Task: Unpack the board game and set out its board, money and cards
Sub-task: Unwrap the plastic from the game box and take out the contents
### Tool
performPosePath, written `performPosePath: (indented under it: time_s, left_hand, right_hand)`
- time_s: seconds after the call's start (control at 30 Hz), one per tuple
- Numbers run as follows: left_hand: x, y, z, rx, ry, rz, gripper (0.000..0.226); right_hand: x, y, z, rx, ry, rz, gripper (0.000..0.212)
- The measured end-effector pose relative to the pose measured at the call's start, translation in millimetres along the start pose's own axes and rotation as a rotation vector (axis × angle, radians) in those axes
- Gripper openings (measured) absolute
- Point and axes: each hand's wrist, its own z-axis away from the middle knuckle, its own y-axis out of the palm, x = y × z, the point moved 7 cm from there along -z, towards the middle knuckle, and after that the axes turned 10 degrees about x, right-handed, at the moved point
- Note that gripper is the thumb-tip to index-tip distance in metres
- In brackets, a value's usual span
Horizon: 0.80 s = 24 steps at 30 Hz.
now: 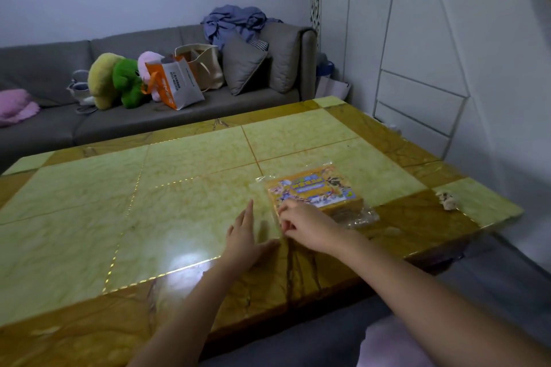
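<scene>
Game pack (313, 191) right of centre on table (179, 164), sealed in clear wrap (362, 217). My right hand (307, 225) pinches the wrap's near-left edge; left hand (244, 232) flat, fingers straight, beside it. Risk: slick film slips, or a hard tear spills the cards and money.

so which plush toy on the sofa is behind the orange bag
The pink plush toy, rightmost of three; the orange bag overlaps it, the green toy and yellow toy sit clear.

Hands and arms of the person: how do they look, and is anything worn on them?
Both are bare: the left hand and the right hand wear no gloves, and no ring, watch or bracelet shows. The left forearm and right forearm carry no sleeve up to the picture's edge.
</scene>
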Motion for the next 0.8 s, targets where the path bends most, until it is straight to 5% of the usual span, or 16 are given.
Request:
performPosePath:
  time_s: [0.17, 0.23, 0.37, 0.5, 0.8]
  left_hand:
    - [19, -15, 31, -0.096, 0.057, -0.078, 0.110]
    - [16, -16, 37, -0.099, 0.105, -0.188, 0.105]
    - [7, -4, 37, 0.021, 0.163, -0.288, 0.094]
    - [3, 1, 35, 0.035, 0.167, -0.268, 0.094]
    - [6, -12, 32, -0.088, 0.137, -0.003, 0.105]
  right_hand:
    - [35, 11, 9, 0.170, -0.056, -0.319, 0.021]
    - [13, -9, 11, -0.002, 0.060, -0.512, 0.026]
    - [-49, -56, 26, -0.423, 0.378, -0.479, 0.028]
    - [-105, -29, 27, -0.189, 0.670, -0.562, 0.058]
    - [-70, -35, 30, -0.096, 0.502, -1.036, 0.048]
